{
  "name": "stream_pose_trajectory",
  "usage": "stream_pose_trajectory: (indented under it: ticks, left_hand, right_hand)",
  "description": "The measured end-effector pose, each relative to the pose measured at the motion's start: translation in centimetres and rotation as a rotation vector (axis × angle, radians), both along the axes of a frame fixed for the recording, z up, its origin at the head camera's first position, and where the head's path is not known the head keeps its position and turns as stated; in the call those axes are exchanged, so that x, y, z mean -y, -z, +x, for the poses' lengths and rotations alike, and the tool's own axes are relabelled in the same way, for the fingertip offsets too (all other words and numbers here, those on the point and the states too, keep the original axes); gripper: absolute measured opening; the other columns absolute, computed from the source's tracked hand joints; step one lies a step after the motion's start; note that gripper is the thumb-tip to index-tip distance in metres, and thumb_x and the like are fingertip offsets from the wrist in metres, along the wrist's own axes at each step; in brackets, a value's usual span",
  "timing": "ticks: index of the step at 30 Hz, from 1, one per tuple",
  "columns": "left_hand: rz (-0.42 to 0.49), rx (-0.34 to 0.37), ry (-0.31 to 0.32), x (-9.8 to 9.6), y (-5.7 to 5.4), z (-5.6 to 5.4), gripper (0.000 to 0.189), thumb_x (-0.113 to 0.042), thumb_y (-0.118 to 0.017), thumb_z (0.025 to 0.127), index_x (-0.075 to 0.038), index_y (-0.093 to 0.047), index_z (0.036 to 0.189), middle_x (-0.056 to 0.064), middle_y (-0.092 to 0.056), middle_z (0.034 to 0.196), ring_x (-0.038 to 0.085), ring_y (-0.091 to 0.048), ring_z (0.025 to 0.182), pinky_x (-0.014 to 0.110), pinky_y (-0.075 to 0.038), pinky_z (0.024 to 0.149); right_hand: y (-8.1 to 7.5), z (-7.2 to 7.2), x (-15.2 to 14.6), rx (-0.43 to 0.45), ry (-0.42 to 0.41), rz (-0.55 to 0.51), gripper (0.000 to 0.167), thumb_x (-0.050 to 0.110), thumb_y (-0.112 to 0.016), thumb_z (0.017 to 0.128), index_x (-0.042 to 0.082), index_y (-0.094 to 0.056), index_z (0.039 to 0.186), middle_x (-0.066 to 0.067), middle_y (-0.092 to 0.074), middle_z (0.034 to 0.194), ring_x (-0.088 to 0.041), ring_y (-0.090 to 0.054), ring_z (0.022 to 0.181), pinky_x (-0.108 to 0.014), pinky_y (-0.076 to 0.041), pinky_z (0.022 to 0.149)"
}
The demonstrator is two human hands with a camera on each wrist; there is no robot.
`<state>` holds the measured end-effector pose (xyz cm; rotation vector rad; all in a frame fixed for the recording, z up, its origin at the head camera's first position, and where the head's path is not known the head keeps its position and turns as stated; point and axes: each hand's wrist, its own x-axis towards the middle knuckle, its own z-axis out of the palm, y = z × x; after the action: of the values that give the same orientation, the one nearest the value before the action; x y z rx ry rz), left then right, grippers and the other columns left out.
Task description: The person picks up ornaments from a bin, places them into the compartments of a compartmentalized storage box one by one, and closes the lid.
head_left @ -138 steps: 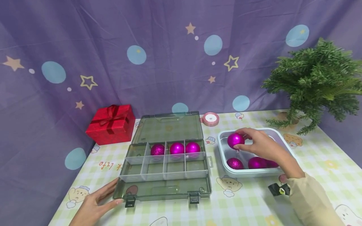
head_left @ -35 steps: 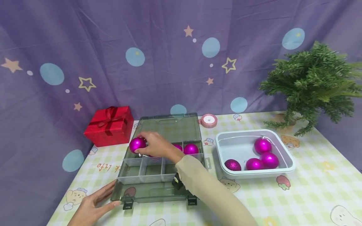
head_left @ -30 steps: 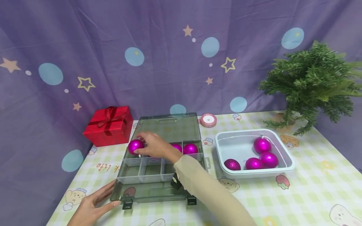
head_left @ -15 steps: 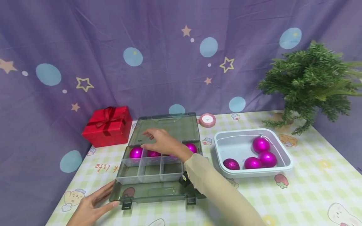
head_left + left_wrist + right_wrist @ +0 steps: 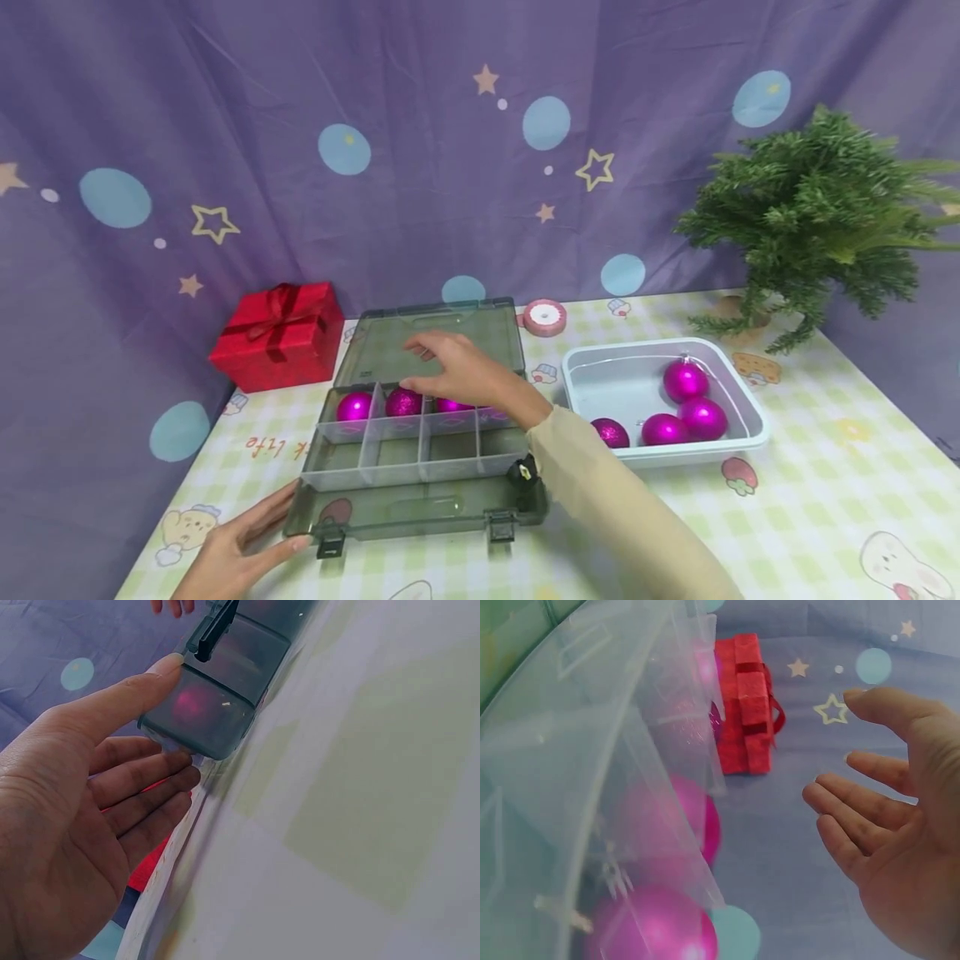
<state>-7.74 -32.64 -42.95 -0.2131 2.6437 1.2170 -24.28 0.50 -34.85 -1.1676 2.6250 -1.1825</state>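
A smoky clear compartment box (image 5: 431, 527) lies with its lid folded back in the head view. Magenta Christmas baubles fill its back row: a shiny one (image 5: 354, 407) at the far left, then a glittery one (image 5: 403, 403), with others partly behind my right hand (image 5: 465, 371). That hand hovers above this row, fingers loosely bent, holding nothing. My left hand (image 5: 238, 550) rests at the box's front left corner. In the left wrist view, its thumb (image 5: 142, 690) touches the box edge and its straight fingers lie along the side.
To the right stands a pale blue tub (image 5: 675, 452) with several magenta baubles (image 5: 703, 418). A red gift box (image 5: 279, 342) is at the back left, a pink ribbon roll (image 5: 545, 317) behind the box, and a small artificial tree (image 5: 810, 208) at the back right.
My right hand carried a shiny bauble from the tub to the box's back left compartment and let it go there. It has since drawn back rightward. The left hand stays at the corner.
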Motion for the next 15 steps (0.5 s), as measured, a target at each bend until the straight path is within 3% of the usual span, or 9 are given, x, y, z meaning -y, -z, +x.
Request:
stream_pose_trajectory:
  ticks: [7,12,15]
  left_hand:
    - [0.003,-0.001,-0.018,-0.2,-0.1,0.0,0.086,-0.045,-0.081,0.09,-0.007,-0.043,0.158,0.023,-0.046,0.154,0.041,-0.054,0.134,0.036,-0.056,0.098]
    - [0.002,0.001,-0.025,-0.2,0.0,0.0,0.087,-0.046,-0.081,0.09,-0.007,-0.044,0.158,0.023,-0.047,0.154,0.042,-0.054,0.134,0.042,-0.054,0.1]
    - [0.003,-0.003,-0.023,-0.2,0.0,0.1,0.087,-0.046,-0.082,0.089,-0.007,-0.044,0.158,0.023,-0.047,0.153,0.041,-0.054,0.134,0.038,-0.055,0.099]
  right_hand:
    - [-0.6,0.5,-4.2,-0.075,0.017,0.015,0.053,0.028,-0.074,0.099,0.004,-0.058,0.144,-0.01,-0.062,0.139,-0.026,-0.062,0.122,-0.036,-0.05,0.104]
    - [-0.2,0.9,-7.8,-0.09,0.078,-0.003,0.053,0.025,-0.077,0.096,0.003,-0.06,0.141,-0.013,-0.065,0.134,-0.028,-0.063,0.121,-0.041,-0.051,0.103]
    - [-0.2,1.1,-9.8,-0.109,0.124,-0.005,0.052,0.024,-0.08,0.094,0.002,-0.062,0.137,-0.013,-0.066,0.129,-0.029,-0.064,0.118,-0.045,-0.052,0.102]
